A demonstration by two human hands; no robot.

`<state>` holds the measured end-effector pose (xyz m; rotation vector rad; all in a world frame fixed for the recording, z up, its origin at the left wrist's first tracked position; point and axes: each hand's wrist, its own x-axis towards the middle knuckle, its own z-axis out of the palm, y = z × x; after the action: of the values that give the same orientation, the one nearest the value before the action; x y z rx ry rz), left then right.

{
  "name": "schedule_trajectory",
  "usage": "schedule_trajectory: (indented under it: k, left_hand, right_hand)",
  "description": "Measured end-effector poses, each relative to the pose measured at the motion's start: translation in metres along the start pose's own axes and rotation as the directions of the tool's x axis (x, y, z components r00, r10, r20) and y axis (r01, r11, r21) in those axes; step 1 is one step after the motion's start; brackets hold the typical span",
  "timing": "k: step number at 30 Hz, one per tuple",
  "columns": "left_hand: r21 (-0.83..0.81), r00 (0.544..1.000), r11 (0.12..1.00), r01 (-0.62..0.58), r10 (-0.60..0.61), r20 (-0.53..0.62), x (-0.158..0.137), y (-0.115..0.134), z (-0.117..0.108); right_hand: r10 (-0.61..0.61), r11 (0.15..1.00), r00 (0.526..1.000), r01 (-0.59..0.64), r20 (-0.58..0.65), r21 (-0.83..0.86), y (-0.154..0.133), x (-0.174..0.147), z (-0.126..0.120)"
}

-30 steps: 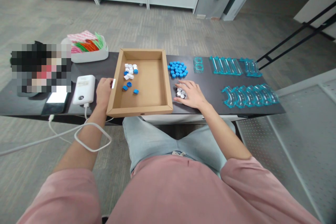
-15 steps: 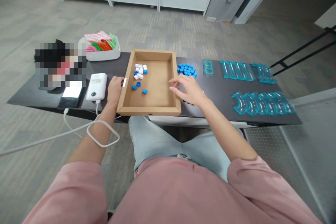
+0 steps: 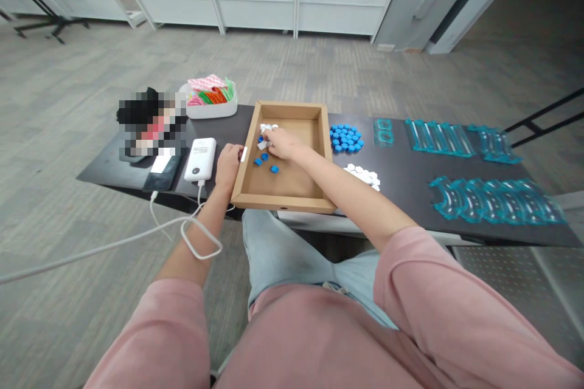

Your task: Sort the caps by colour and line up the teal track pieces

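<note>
A shallow cardboard box [image 3: 287,202] lies on the dark table in front of me, holding a few white pieces [image 3: 272,127] and loose blue pieces [image 3: 274,169] toward its left side. My left hand [image 3: 228,165] is curled against the outside of the box's left wall, its fingertips at the edge. Inside the box, my right hand [image 3: 280,143] reaches down among the white pieces. Its fingers are drawn together at a small white block [image 3: 262,144], partly hiding the pieces beneath.
Right of the box are a blue hexagonal cluster [image 3: 346,138] and a white cluster [image 3: 364,177]. Farther right lie clear teal-edged plastic parts [image 3: 495,200]. A white power bank [image 3: 201,159] with a cable, a phone [image 3: 163,169] and a white basket [image 3: 213,110] stand left.
My right hand has moved left from the box's right wall into the box, onto the white pieces. The white cluster it covered now shows. My left hand stays; the whole view has shifted.
</note>
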<state>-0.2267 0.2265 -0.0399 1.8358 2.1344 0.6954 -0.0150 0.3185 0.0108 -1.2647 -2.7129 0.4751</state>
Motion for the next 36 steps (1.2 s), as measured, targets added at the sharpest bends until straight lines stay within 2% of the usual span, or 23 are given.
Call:
schedule_trajectory:
  k: [3,6,9,12,14,16,18,20,23,27,32,36]
  left_hand:
    - [-0.005,1.000,1.000,0.012,-0.012,0.005,-0.001,0.001,0.000]
    - [-0.016,0.999,1.000,0.022,-0.021,0.035,-0.002,0.004,-0.002]
    - [-0.020,0.998,0.999,0.032,-0.031,0.046,-0.002,0.003,-0.003]
    - [0.008,0.999,0.999,0.034,-0.035,0.040,0.001,-0.001,-0.002]
    - [0.030,0.999,0.999,0.034,-0.035,0.037,0.004,-0.005,0.000]
    - [0.042,0.998,0.998,0.044,-0.045,0.032,0.006,-0.007,0.001]
    - [0.051,0.998,0.997,0.051,-0.052,0.021,0.006,-0.007,0.001]
    - [0.060,0.999,0.997,0.047,-0.047,0.009,0.005,-0.007,0.000]
    - [0.072,0.999,0.997,0.040,-0.040,0.001,0.004,-0.006,0.000]
    - [0.071,0.999,0.997,0.041,-0.039,-0.026,0.002,-0.006,0.001]
    - [0.064,0.999,0.997,0.033,-0.032,-0.019,0.001,-0.004,0.000]
    - [0.040,0.999,0.998,0.041,-0.042,0.024,0.001,0.001,-0.003]
  right_hand:
    - [-0.013,0.992,0.996,0.023,-0.088,0.121,0.019,-0.012,-0.010]
    - [-0.019,0.955,0.979,0.077,-0.203,0.285,0.053,-0.044,-0.033]
    - [0.008,0.929,0.951,0.107,-0.309,0.353,0.101,-0.102,-0.061]
    - [0.122,0.946,0.912,0.012,-0.391,0.324,0.148,-0.178,-0.077]
    - [0.231,0.941,0.883,-0.097,-0.408,0.323,0.175,-0.230,-0.074]
    - [0.337,0.915,0.855,-0.198,-0.395,0.352,0.195,-0.275,-0.060]
    - [0.418,0.876,0.835,-0.264,-0.358,0.404,0.207,-0.309,-0.039]
    - [0.464,0.835,0.827,-0.288,-0.317,0.470,0.212,-0.329,-0.018]
    - [0.460,0.807,0.838,-0.257,-0.293,0.532,0.208,-0.336,0.004]
    - [0.402,0.818,0.864,-0.191,-0.302,0.543,0.200,-0.330,0.011]
    - [0.407,0.848,0.847,-0.211,-0.342,0.487,0.203,-0.322,-0.004]
    - [0.335,0.909,0.836,-0.166,-0.434,0.382,0.191,-0.285,-0.031]
